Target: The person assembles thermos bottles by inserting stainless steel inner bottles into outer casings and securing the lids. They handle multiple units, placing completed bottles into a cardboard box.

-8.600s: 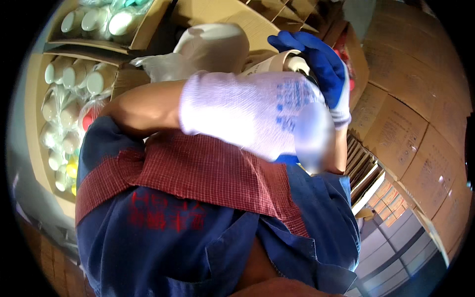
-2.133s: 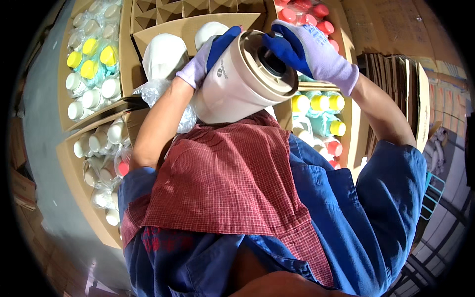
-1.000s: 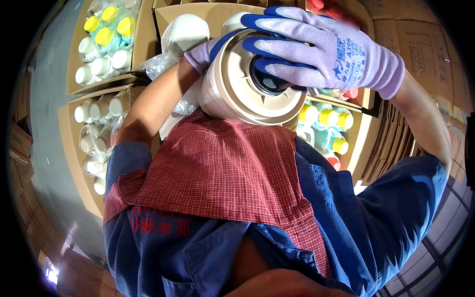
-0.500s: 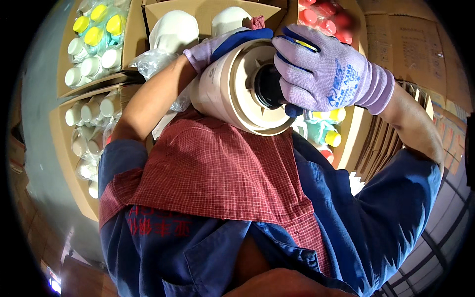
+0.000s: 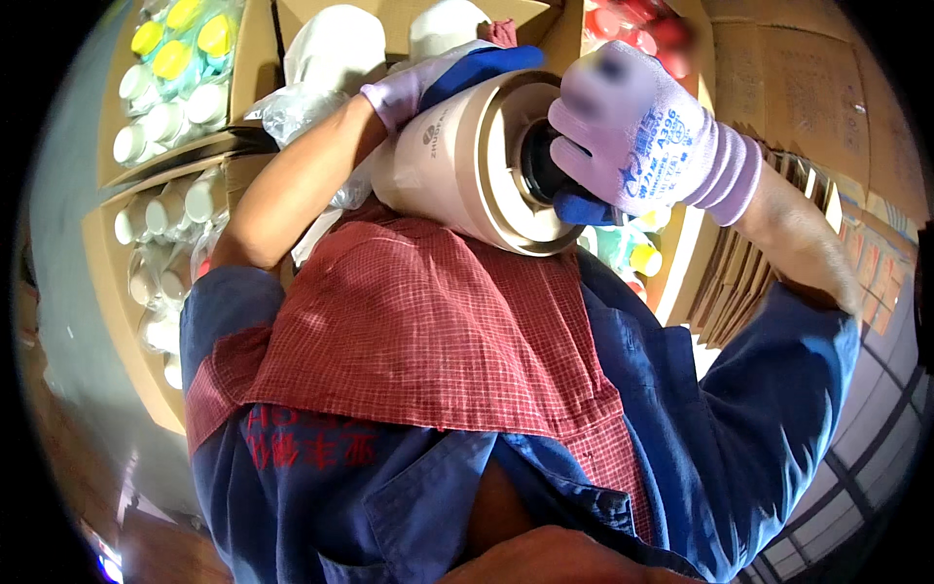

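A cream cylindrical vessel [image 5: 425, 175] lies on its side against my red checked apron, its recessed round end facing right. Over its far upper side lies my left hand [image 5: 477, 70], in a lilac glove with blue palm, clasping it from above; its fingertips are partly hidden. At the recessed end my right hand [image 5: 628, 131], gloved alike, is closed on a black round part [image 5: 543, 164] set in the middle. The fingers are curled around it and hide its right side.
Behind the vessel stand white rounded containers [image 5: 334, 49] beside clear plastic film [image 5: 297, 112]. Cardboard boxes at the left hold yellow-capped bottles [image 5: 173, 60] and cream-lidded containers [image 5: 167, 209]. Red-capped items [image 5: 637, 39] sit far right of centre, near folded cardboard [image 5: 754, 263].
My right hand's fingers have curled in more tightly and its wrist has turned on the black part. The vessel has rolled or tilted slightly, showing more of its printed side.
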Demonstrator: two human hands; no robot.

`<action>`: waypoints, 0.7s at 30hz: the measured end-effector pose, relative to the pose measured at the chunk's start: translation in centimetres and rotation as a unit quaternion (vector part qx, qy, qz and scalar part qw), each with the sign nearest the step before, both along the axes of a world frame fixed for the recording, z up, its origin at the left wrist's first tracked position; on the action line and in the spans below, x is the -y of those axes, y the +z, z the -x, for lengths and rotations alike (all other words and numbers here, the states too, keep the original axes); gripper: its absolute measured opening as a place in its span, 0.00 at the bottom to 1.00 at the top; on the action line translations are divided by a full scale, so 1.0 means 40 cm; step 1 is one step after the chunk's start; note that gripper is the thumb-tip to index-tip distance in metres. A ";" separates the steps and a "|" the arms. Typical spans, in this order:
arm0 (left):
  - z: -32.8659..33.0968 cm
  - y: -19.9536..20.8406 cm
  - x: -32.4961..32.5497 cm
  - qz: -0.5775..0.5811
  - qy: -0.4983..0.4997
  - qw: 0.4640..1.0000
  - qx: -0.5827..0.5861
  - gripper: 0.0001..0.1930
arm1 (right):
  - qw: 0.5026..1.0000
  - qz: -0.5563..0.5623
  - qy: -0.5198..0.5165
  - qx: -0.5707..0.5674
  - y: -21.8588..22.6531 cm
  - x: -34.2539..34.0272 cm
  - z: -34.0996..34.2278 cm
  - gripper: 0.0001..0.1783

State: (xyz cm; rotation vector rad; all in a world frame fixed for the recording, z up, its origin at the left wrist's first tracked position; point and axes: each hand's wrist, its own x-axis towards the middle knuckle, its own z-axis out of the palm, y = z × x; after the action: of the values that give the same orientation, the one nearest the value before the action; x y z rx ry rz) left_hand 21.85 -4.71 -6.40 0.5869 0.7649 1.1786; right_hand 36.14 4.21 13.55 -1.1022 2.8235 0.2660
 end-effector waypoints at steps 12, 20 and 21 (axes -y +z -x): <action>-0.002 -0.053 -0.029 0.008 0.153 0.945 -0.288 0.22 | 0.754 0.321 -0.572 0.036 -0.218 -0.093 -0.100 0.33; 0.039 -0.056 0.001 -0.354 0.155 0.869 -0.308 0.16 | 0.934 0.122 -0.327 -0.081 -0.020 -0.050 -0.126 0.10; 0.037 -0.074 -0.003 -0.372 0.134 0.670 -0.629 0.18 | 0.945 0.117 -0.305 -0.019 -0.019 -0.056 -0.132 0.17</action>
State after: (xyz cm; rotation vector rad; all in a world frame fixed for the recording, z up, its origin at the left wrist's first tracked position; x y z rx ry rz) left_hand 20.39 -4.57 -9.36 2.1819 1.5537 1.2320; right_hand 41.41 6.44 12.79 -0.1961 3.1068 -0.1076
